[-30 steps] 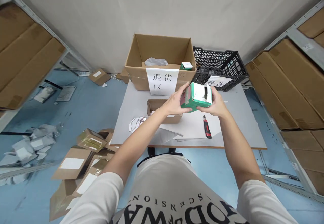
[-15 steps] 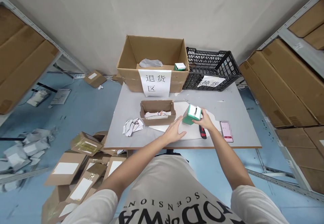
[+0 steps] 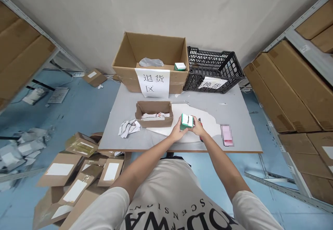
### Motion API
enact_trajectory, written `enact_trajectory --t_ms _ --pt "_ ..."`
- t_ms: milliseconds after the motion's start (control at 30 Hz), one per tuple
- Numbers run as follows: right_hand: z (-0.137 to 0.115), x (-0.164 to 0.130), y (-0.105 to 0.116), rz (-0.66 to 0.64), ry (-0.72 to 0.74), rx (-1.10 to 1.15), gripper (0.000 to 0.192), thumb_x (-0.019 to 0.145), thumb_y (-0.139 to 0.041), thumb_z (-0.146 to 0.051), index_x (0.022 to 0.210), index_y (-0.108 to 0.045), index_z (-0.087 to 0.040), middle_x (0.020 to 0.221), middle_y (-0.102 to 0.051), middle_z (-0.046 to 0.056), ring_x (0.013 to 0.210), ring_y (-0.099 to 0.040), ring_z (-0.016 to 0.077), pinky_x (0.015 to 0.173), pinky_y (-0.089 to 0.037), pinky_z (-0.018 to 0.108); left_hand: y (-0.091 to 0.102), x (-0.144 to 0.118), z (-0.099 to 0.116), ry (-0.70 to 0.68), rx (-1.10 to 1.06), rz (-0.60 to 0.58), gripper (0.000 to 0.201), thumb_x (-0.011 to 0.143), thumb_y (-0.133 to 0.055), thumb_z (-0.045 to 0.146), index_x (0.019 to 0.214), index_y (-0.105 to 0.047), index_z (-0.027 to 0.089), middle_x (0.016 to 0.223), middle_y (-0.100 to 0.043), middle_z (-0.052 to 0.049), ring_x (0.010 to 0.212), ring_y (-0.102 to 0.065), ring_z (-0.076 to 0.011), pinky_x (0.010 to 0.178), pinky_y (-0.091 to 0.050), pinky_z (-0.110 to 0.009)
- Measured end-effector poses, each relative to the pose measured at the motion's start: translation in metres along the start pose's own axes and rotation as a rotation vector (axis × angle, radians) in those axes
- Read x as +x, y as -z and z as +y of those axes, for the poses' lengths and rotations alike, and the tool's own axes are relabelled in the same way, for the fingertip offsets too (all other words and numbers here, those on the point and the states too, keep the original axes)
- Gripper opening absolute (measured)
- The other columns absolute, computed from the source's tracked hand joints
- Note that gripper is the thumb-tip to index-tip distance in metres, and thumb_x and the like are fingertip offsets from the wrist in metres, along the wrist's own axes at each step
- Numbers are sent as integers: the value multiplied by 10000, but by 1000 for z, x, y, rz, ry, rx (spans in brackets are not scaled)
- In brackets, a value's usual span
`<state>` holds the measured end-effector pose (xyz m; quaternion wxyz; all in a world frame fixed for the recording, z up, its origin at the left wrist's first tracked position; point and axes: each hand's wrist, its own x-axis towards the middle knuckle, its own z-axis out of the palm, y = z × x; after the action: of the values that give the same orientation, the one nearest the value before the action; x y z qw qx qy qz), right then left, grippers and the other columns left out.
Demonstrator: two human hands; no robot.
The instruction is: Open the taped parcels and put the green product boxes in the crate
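Note:
A small green box with a white top point(image 3: 187, 120) is held between my two hands over the white sheet point(image 3: 208, 118) on the table. My left hand point(image 3: 178, 131) closes on its left side. From the right, my right hand point(image 3: 197, 126) grips the other side. Partly hidden behind my right hand lies a red and black utility knife point(image 3: 200, 121). Left of my hands stands an open brown carton point(image 3: 154, 122) with crumpled paper inside. Crumpled printed paper point(image 3: 129, 128) lies beside that carton.
A large cardboard box point(image 3: 125, 79) with a paper sign stands at the back, holding a plastic bag and another green box point(image 3: 179, 66). Beside it is a black plastic crate point(image 3: 215, 63). A phone point(image 3: 227, 135) lies right. Cartons point(image 3: 59, 169) pile up on the floor left.
My left hand has come onto the green box, which my right hand alone held before. The box has moved left and turned. The camera view has shifted slightly.

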<state>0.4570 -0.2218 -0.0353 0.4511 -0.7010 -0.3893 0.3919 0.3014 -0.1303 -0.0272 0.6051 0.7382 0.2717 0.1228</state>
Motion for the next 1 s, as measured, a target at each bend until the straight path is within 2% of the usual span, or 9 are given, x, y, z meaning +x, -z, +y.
enact_trajectory --t_ms 100,200,300,433,567,667,767,867,1000 --pt "-1 -7 5 20 -35 -60 1039 551 -798 -367 1414 -232 -249 1450 -303 164 1314 -359 289 919 -468 449 -4 5 8 44 -15 94 661 874 -484 331 1457 -224 160 1490 -307 -115 1349 -343 -207 1105 -296 -367" --pt "-10 -17 12 91 -57 -119 1057 609 -755 -437 1458 -142 -295 1527 -152 140 1386 -235 292 954 -442 478 -4 13 22 140 44 217 631 867 -493 402 1409 -326 127 1433 -401 -148 1304 -416 -227 1065 -353 -363" --pt "-25 -28 15 197 -48 -180 897 677 -687 -491 1433 -251 -286 1483 -272 149 1306 -384 306 890 -490 470 0 22 41 174 198 269 629 787 -596 447 1309 -461 123 1275 -568 -161 1190 -533 -263 984 -426 -364" --pt "-46 -36 7 322 -25 -370 739 686 -670 -482 1325 -419 -208 1285 -508 163 1039 -593 291 778 -531 438 7 28 62 196 444 238 493 739 -619 516 1075 -620 155 987 -695 -131 987 -638 -285 838 -482 -359" --pt "-60 -33 -10 364 9 -625 496 751 -600 -437 1161 -530 -167 1130 -594 161 925 -622 293 788 -498 466 11 31 69 241 607 177 467 686 -639 582 902 -665 168 864 -700 -123 896 -654 -304 763 -482 -356" --pt "-66 -29 -17 381 1 -696 400 772 -574 -395 1093 -558 -156 1090 -611 171 907 -629 305 790 -488 475 13 34 68 243 607 161 440 726 -597 590 850 -673 175 841 -698 -116 874 -656 -287 743 -475 -341" --pt "-67 -26 -15 416 -41 -572 347 748 -592 -359 1041 -577 -174 1060 -640 139 835 -655 272 807 -495 460 17 34 64 230 560 170 429 780 -533 587 818 -676 184 820 -703 -101 863 -658 -269 736 -468 -329" --pt "-63 -25 -7 430 -126 -224 322 715 -603 -335 1007 -586 -200 1038 -665 90 776 -670 218 764 -533 406 20 34 63 219 547 159 416 776 -538 579 807 -680 190 822 -708 -96 862 -657 -263 728 -464 -317" --pt "-59 -25 0 414 -265 265 317 664 -639 -315 954 -590 -195 953 -684 43 807 -661 173 677 -561 309 19 35 67 245 615 148 352 710 -625 512 814 -684 180 832 -707 -107 855 -656 -269 725 -462 -307"
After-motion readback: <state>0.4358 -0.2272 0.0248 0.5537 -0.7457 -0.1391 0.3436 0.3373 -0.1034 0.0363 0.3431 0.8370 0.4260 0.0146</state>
